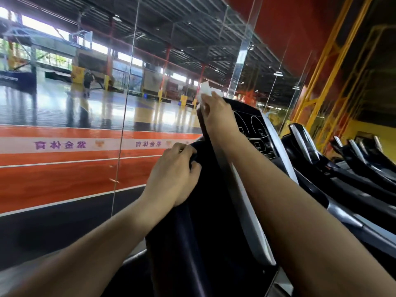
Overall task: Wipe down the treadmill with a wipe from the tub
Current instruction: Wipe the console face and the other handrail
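The right hand (216, 110) is pressing a white wipe (206, 88) against the top left corner of the treadmill console (255, 133), with the fingers lying fairly straight over the sheet and a free flap of the wipe standing up above the fingertips. The wipe is sitting under and just beyond that hand, so the right hand is the nearer one by far; the left hand (173, 176) is lower and closer to the camera, and it is curling its fingers round the dark upper edge of the console housing (199, 211), apparently bracing it. The console's long axis is running from the near lower right up and away toward the far upper left corner, and its display face is tilting toward the person and to the right. The unwiped display and the silver side trim (246, 202) are lying to the right of and below the wipe, so the next stroke is probably calling for a pull downward along that long axis or a sweep rightward across the screen. The tub is not appearing in view. Further treadmills (342, 163) are standing in a row to the right, and a glass wall (85, 103) is facing onto a sports hall on the left.
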Demonstrator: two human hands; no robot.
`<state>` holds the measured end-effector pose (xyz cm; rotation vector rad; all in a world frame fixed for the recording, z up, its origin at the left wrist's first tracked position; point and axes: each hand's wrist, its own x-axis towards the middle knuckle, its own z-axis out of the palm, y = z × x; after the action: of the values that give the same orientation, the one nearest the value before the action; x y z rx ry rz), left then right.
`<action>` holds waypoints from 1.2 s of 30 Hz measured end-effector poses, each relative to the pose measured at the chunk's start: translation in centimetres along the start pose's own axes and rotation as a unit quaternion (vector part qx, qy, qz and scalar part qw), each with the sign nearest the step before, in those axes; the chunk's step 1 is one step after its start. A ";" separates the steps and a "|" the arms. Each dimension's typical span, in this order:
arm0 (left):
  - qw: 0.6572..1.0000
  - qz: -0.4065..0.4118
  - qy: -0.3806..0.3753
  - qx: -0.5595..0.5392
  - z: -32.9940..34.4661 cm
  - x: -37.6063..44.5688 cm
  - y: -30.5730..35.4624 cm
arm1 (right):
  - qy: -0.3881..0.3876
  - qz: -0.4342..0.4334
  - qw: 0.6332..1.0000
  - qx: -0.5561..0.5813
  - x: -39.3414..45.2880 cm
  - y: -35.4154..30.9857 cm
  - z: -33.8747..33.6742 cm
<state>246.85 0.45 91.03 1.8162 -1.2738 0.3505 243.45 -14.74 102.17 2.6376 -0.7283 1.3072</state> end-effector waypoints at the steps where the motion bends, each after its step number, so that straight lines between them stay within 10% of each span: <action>1: 1.000 0.002 -0.002 -0.001 -0.1 -0.1 0.0 | 0.005 -0.001 1.000 -0.006 -0.1 -0.1 0.1; 14: 0.999 -0.016 0.014 -0.047 -0.1 -0.1 0.5 | -0.011 0.116 0.984 0.131 -29.5 6.0 -5.5; 27: 0.999 0.045 0.011 0.007 0.0 -0.2 -0.2 | 0.015 0.113 0.990 0.089 -3.2 -1.0 -1.8; 36: 0.983 0.161 -0.010 0.083 0.0 0.5 0.6 | 0.003 0.149 0.983 0.103 -20.5 3.0 -5.0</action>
<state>246.55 0.05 91.60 1.7504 -1.5966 0.6343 227.91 -8.27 89.09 2.7620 -1.0784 1.5384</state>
